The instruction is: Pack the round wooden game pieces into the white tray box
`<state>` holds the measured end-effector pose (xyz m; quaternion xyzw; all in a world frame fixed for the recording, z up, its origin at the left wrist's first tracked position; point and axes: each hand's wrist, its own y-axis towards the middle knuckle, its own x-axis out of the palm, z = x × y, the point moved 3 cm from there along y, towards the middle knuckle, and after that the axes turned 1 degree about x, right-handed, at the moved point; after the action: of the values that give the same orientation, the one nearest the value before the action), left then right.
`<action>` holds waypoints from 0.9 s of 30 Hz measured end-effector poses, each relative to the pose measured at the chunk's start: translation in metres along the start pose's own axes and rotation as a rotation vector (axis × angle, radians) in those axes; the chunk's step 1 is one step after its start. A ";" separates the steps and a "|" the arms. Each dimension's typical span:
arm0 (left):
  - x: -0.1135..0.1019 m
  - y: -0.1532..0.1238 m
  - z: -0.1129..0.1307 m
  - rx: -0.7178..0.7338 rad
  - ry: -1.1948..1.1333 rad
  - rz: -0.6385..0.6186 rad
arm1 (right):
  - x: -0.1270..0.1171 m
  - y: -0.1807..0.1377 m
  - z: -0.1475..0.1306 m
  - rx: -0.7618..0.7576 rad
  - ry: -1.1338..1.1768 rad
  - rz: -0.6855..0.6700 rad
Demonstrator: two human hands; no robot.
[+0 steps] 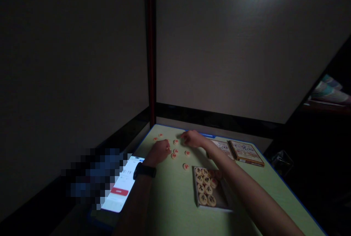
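Note:
Several round Chinese chess pieces with red characters lie loose at the far end of a green table (170, 192); one piece (185, 166) sits nearest to the box. My left hand (161, 151), with a dark watch on its wrist, is closed low over the table just left of this group. What its fingers hold, if anything, is hidden. Beyond the pieces, my right hand (193, 139) reaches in with bent fingers apart, close to another piece (176, 142). An open box (195, 188) holds black-marked pieces (206, 180) and a few red ones; my right forearm hides part of it.
A lit phone (120, 188) lies along the table's left edge. Two flat printed boxes, the right one (246, 152) fully visible, rest at the far right, partly behind my right arm. Walls (219, 53) enclose the table at the back and left.

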<state>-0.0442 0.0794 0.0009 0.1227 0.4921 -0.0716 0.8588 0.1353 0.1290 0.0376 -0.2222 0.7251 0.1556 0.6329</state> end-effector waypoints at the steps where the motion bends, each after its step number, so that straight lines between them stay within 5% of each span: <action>1: 0.000 0.001 0.002 0.005 0.014 0.013 | 0.002 0.004 -0.004 -0.013 0.002 0.012; 9: 0.010 0.000 0.007 -0.028 0.128 0.051 | 0.022 0.029 -0.030 -0.104 -0.041 0.027; 20: 0.009 -0.001 0.007 -0.074 0.179 0.034 | 0.018 0.020 -0.004 -0.010 -0.049 0.028; 27: 0.008 -0.002 0.009 -0.083 0.210 0.007 | 0.021 0.018 -0.014 -0.030 -0.030 0.046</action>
<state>-0.0332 0.0752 -0.0021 0.0954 0.5817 -0.0349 0.8071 0.1118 0.1345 0.0182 -0.2125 0.7181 0.1842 0.6366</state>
